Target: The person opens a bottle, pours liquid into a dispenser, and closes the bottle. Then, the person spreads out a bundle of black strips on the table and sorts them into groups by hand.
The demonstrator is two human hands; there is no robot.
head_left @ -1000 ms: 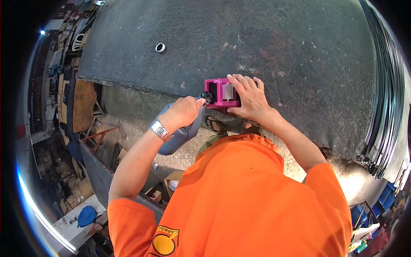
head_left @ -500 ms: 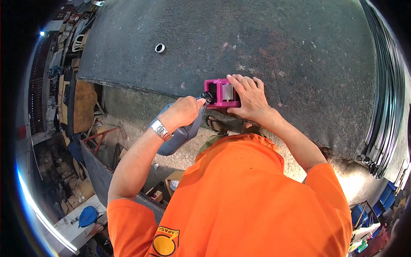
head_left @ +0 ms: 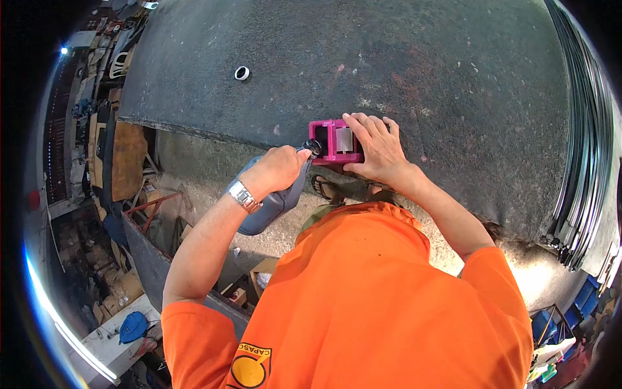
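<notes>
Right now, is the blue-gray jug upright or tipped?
Tipped: the left hand holds the jug slanted, its black mouth pointing toward the pink box.

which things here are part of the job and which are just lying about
Apparently part of the job:
- blue-grey container, held in the left hand
- pink box, held by the right hand

Apparently just lying about:
- white ring
- long strips
- blue item, lower left

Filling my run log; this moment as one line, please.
left hand: holding bluish jug at pink box | right hand: gripping box | white ring: on dark table
</notes>
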